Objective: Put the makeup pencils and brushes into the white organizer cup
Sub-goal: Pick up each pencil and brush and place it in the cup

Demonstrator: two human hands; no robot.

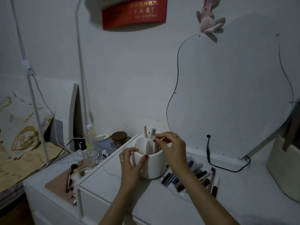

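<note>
The white organizer cup [150, 161] stands on the white table [162, 200], near the table's left edge, where a lower side unit [48, 197] begins. Inside, the cup is divided by thin walls into compartments. The left hand [129, 166] holds the cup's near side, with the thumb on the front wall and the other fingers around the left wall. The right hand [172, 146] is above the rim on the right side; its fingers are closed on a thin pink pencil [156, 146] that stands almost upright in a right compartment. Two more sticks [149, 133] already stand in the back compartment and rise above the rim.

Just right of the cup, partly under the right forearm, a row of pencils and brushes [194, 174] lies flat on the table. In front of the cup the table is bare up to its near edge. Behind the cup is the wall, and to the right a curved mirror [235, 95] leans there, with a black cable [227, 168] lying on the table beside it.

High on the wall hangs a red sign [134, 13] with gold characters too blurred to read; a number on it looks like 18135579221.
</note>
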